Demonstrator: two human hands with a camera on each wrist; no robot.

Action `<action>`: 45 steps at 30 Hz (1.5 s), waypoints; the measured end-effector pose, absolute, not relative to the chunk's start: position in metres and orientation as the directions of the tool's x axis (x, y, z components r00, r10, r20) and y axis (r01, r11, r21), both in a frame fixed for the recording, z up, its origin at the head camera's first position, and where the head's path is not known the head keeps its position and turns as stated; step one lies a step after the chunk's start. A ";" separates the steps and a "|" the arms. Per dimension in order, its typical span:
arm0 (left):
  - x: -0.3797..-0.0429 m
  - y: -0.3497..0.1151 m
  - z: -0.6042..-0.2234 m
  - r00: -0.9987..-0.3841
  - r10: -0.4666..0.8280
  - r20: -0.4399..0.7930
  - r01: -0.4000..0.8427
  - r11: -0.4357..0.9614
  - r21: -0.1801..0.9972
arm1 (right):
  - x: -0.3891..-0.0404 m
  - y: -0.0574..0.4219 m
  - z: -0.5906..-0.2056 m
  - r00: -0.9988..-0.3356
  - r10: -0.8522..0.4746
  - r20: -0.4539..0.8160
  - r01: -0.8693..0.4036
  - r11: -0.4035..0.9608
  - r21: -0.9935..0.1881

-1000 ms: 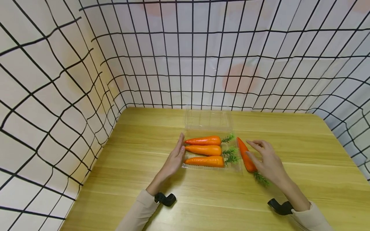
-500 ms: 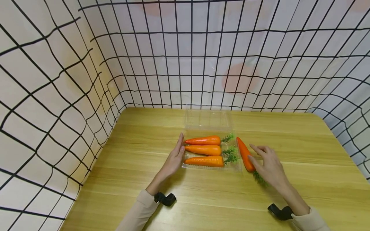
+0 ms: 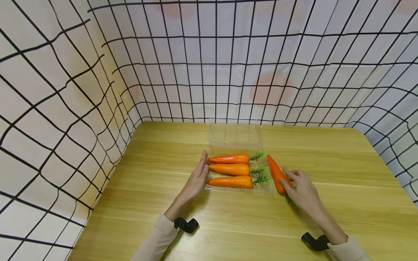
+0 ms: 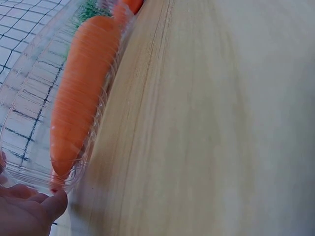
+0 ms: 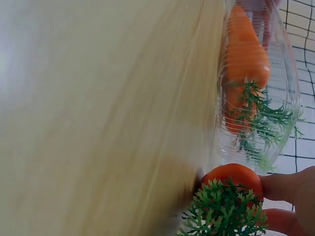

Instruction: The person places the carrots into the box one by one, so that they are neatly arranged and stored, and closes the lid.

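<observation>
A clear plastic clamshell box (image 3: 261,190) lies on the table with its lid (image 3: 235,135) folded back. Three orange carrots with green tops lie in it side by side: a back carrot (image 3: 230,158), a middle carrot (image 3: 230,169) and a front carrot (image 3: 232,182). My left hand (image 3: 195,179) rests with extended fingers against the box's left end; its thumb (image 4: 55,204) is at the end wall. Right of the box, a loose carrot (image 3: 275,172) lies slanted, tip toward the back. My right hand (image 3: 303,190) pinches it near its thick end, mostly covering its green top (image 5: 224,209).
The wooden table (image 3: 156,152) extends around the box on both sides. A black wire grid (image 3: 225,72) with white sheeting behind it borders the table at the back and sides. Black cameras are strapped on both wrists, including a left wrist camera (image 3: 187,224).
My right hand has drawn its fingers and thumb in on the loose carrot, after shifting slightly right and down. The left hand, box and three carrots stay put.
</observation>
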State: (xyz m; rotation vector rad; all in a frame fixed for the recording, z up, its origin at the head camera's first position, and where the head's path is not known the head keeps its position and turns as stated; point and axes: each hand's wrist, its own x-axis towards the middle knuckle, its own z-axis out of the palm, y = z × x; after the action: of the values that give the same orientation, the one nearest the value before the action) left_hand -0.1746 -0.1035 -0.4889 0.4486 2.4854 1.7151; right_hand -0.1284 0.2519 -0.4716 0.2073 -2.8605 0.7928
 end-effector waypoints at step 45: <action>-0.175 -0.103 -0.491 -0.955 0.283 0.084 0.177 0.320 0.931 | -0.128 0.255 -0.471 -0.959 -0.049 0.280 -0.183 0.859 -0.478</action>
State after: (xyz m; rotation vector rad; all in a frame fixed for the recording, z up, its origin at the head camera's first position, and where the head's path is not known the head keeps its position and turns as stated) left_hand -0.1755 -0.1033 -0.4908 0.4324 2.4743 1.7260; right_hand -0.1275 0.2549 -0.4710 0.1764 -2.7752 0.7502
